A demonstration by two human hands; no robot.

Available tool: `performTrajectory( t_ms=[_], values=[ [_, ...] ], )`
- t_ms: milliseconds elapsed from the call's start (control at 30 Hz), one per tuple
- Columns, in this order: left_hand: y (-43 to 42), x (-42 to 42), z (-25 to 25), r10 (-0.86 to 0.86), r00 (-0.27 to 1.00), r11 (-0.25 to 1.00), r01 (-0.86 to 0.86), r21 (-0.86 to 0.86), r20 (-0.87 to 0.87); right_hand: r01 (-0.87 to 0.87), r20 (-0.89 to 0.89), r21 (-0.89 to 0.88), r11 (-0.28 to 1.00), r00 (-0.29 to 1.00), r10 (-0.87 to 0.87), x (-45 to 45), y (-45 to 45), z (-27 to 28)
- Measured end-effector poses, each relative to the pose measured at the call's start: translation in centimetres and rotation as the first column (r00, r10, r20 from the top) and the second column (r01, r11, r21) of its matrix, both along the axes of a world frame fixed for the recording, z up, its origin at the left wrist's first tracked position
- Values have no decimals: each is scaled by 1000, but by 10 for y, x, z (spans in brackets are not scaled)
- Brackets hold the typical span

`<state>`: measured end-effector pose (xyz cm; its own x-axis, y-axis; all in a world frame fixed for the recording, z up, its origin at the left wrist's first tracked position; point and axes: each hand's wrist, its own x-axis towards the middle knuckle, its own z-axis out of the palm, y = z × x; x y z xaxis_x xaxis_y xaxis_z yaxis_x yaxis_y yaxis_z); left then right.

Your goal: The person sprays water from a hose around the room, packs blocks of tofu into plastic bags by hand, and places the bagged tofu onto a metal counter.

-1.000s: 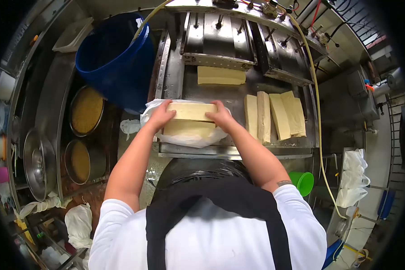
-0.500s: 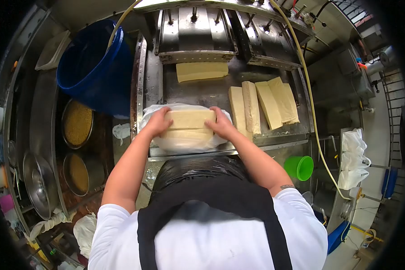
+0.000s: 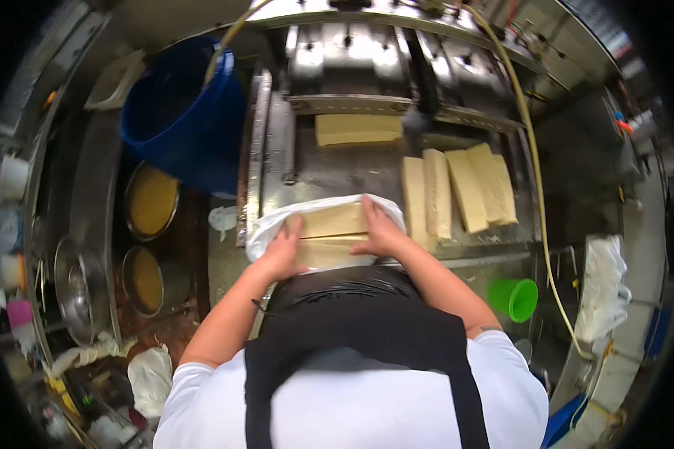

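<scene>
Two pale blocks that look like tofu (image 3: 333, 221) lie side by side in an opened white plastic bag (image 3: 268, 221) at the front edge of the steel table, against my apron. My left hand (image 3: 283, 248) grips their left ends, and the bag bunches around it. At the right ends, my right hand (image 3: 383, 229) presses with its fingers on the blocks. One more long block (image 3: 359, 129) lies farther back on the table. Several others (image 3: 468, 188) stand in a row to the right.
Two steel trays (image 3: 348, 67) are at the back. A blue barrel (image 3: 176, 127) with a hose stands left, near pots of yellowish contents (image 3: 153, 200). At the right are a green bucket (image 3: 514, 298), a hanging hose (image 3: 532, 150) and white plastic bags (image 3: 603, 288).
My hands have drawn the bag with the blocks closer to my body, over the table's front edge. The view has shifted slightly, and the bag's back rim now stands behind the blocks.
</scene>
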<state>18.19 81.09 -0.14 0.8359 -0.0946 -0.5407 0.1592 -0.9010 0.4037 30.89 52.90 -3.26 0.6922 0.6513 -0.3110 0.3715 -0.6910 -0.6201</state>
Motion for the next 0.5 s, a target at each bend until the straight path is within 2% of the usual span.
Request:
performTrajectory(
  t_ms=[67,167,267,333,400,500],
  values=[
    [-7,-1,10,17,1000,999,-17,46,-1,0,-71,-117,993,997,-9,-7,9,17],
    [-6,1,2,94,993,993,-98,59,72,-2,-21,6,1000,1000,2,-15,8,4],
    [-3,0,-3,160,986,987,-159,-33,47,-24,-15,92,995,1000,26,-10,5,-4],
    [2,2,-15,180,969,982,-166,-90,172,-20,6,135,991,1000,20,-5,4,-10],
    [5,12,-18,196,956,977,-172,-124,219,2,44,195,981,999,-11,4,5,-21],
    [7,22,-24,251,918,961,-199,-191,306,25,100,175,984,994,-43,19,6,-26]
  ],
)
